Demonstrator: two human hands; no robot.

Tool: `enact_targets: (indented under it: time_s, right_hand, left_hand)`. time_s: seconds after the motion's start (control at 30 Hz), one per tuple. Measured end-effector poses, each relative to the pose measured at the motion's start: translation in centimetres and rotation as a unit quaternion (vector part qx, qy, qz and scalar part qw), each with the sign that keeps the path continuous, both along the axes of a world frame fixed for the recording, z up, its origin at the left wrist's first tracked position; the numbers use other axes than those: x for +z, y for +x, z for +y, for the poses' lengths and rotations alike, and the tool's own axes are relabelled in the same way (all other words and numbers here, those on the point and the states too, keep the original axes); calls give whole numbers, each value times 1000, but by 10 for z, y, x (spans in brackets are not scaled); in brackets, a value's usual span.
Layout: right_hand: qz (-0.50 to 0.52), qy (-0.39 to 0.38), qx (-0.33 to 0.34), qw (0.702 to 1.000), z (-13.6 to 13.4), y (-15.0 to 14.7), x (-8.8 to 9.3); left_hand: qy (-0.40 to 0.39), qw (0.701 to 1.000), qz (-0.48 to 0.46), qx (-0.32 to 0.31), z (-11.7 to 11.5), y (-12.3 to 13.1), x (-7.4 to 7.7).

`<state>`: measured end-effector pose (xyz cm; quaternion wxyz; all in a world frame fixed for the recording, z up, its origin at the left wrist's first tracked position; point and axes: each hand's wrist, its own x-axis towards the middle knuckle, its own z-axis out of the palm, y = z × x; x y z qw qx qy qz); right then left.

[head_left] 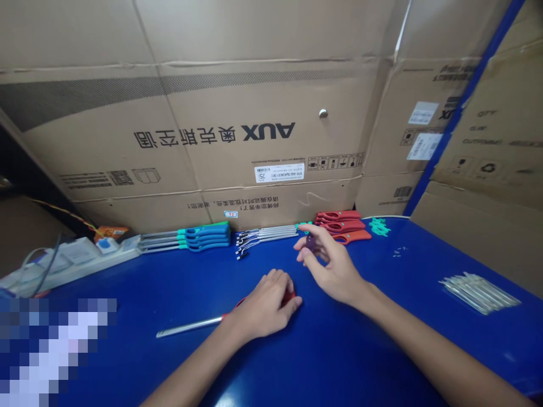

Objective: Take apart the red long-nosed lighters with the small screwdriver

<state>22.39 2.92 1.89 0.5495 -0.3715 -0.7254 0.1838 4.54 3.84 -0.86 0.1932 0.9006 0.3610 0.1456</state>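
My left hand (271, 302) is closed round the red handle (289, 296) of a long-nosed lighter. The lighter's silver tube (190, 327) points left, low over the blue table; most of the handle is hidden under my fingers. Raised to the right of it is my right hand (333, 263), its fingers bent and apart. A dark purple thing (311, 242) shows at those fingers, apparently a band round one of them. Beyond this hand lie red handle pieces (339, 225), small green parts (304, 227) and thin metal rods with wires (271, 232).
Blue-handled lighters (207, 236) are stacked at the back, beside a white power strip (80, 254). More green parts (379, 226) and tiny pale bits (399, 252) lie back right. Silver tubes (479, 293) are piled at right. Cardboard (220, 113) walls the back.
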Motion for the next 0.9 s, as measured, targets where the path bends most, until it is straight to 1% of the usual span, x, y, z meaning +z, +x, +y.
enact_targets:
  time_s: [0.07,0.17,0.23,0.33,0.5,0.6,0.73,0.9]
  right_hand:
    - [-4,-3,-19,1000,4,3,-2]
    - [-16,-4,-23,1000,8,4,-4]
    - [-26,-3,-24,999,9,4,-4]
    - [-41,-5,-24,999,6,2,-3]
    - [-69,-4,-20,997,3,0,-3]
    - [-80,-14,-23,996,5,1,-4]
    - [-92,-46,-19,995,6,2,-7]
    - [-125,-96,-15,987,6,2,-5]
  left_hand:
    - [-11,1000,7,-12,-2,-2,3]
    - [-12,999,43,-28,-6,-5,9]
    - [8,996,78,-34,-8,-5,13]
    - [59,988,136,-34,-9,-3,17]
    - [126,963,224,-79,-6,5,22]
    - [176,944,262,-95,-4,10,23]
    - [234,920,288,-127,-1,14,22]
    - [286,895,299,-169,4,19,15]
